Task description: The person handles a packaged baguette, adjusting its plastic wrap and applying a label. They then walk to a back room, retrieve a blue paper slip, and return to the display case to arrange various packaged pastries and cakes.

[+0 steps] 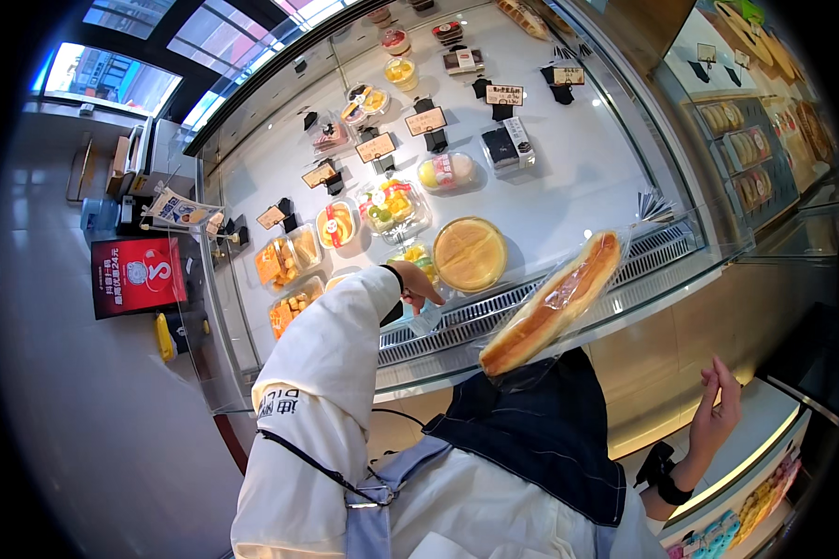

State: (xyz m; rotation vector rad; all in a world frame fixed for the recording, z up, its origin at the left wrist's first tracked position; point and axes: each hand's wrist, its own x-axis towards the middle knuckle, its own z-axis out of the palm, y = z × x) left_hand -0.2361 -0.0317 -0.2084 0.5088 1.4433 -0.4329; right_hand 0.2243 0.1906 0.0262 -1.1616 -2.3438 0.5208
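Observation:
My left hand (418,285), in a white sleeve, reaches over the front of the glass display case (671,276). Its fingers bend down beside a pale, see-through piece (426,319); whether they grip it I cannot tell. Right beside this hand are a round golden cake (470,253) and a plastic fruit box (417,255), partly hidden by the hand. A long bread roll in clear wrapping (552,300) lies tilted across the front glass edge. Off to the right, my right hand (716,409) is raised, fingers loosely spread, holding nothing visible.
Fruit boxes (393,204), a wrapped yellow-and-pink pastry (446,171), a dark boxed cake (508,147) and clip-held price cards (375,148) stand in the case. A vent grille (503,304) runs along its front. A red sign (140,277) stands at left, packaged cookies (748,154) at right.

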